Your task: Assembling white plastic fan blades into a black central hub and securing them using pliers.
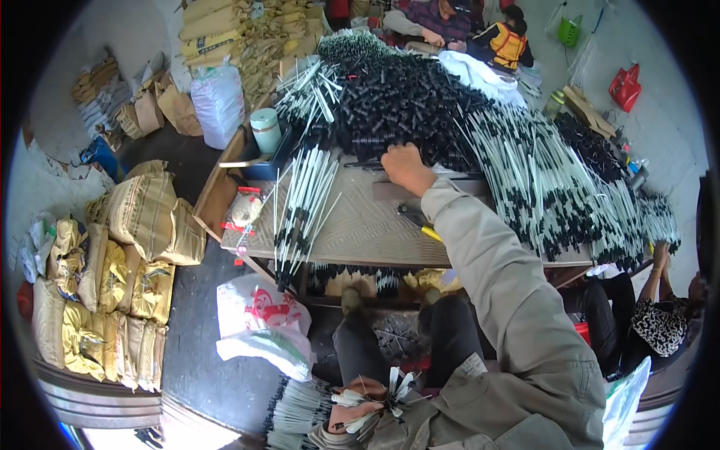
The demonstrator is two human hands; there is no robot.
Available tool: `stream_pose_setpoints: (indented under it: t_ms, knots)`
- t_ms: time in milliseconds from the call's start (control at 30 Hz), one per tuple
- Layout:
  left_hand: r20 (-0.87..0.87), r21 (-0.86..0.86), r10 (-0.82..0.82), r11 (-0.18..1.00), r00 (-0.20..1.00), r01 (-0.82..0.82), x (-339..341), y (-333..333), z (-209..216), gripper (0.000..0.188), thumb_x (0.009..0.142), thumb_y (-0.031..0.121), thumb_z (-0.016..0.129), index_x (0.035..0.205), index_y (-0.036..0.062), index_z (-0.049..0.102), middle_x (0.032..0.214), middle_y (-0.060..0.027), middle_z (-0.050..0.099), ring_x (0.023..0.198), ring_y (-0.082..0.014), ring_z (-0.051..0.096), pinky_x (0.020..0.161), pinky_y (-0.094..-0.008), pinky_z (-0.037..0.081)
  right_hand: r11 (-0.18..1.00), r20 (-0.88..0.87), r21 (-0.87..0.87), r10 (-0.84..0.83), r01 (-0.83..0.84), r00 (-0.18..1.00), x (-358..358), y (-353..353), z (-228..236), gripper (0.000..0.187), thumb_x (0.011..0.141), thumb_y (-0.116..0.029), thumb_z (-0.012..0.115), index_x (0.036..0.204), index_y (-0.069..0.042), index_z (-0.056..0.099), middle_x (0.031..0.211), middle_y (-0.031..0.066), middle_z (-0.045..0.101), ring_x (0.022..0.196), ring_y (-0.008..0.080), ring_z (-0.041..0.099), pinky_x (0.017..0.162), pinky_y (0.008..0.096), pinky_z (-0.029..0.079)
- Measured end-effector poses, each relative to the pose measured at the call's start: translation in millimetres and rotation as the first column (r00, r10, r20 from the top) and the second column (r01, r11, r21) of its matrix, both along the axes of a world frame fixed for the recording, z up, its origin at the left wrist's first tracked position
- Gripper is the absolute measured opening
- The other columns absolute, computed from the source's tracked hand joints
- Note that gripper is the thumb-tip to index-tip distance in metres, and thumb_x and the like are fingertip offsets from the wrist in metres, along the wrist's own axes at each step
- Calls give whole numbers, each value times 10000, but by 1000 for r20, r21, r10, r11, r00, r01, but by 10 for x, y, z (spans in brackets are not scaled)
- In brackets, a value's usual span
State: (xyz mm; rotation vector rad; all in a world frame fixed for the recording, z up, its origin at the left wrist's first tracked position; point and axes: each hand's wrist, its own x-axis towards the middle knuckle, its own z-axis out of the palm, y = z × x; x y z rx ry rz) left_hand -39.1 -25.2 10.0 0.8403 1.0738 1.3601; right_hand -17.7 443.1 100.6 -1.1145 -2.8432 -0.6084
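My right hand (407,166) reaches across the table to the front edge of a heap of small black tubular parts (405,97). Its fingers are curled, and what they hold, if anything, is hidden. Down at my lap, my left hand (360,401) is closed around a small bunch of thin white sticks (401,386) with dark bits among them. Beside that hand lies a stack of white rods (296,412). On the table, a loose bundle of white rods with black fittings (306,202) lies left of my right arm, and a broad pile (532,180) lies to its right.
Yellow-handled pliers (420,221) lie near the table's front edge (352,259). A lidded cup (265,129) stands in a blue tray at the left. A white plastic bag (266,319) hangs by my knee. Sacks (112,300) fill the left floor. Other people sit at the far side and right.
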Motion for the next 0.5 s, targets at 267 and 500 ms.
stream_pose_setpoints:
  t_ms: [267,500]
  knots:
    - [33,18,59,998,998,-60,16,-17,-38,261,651,21,692,889,-65,625,932,-144,589,861,-209,570,763,-301,450,929,-675,18,284,-370,681,397,-550,396,196,751,-151,621,915,-61,562,899,106,587,740,268,595,638,365,460]
    - [61,120,-37,992,997,29,106,50,-47,254,790,153,631,929,-60,619,915,-156,619,852,-230,591,757,-317,450,496,-631,-140,622,-857,463,1151,-2145,144,234,739,-74,650,962,-101,583,992,69,595,791,211,609,629,293,494]
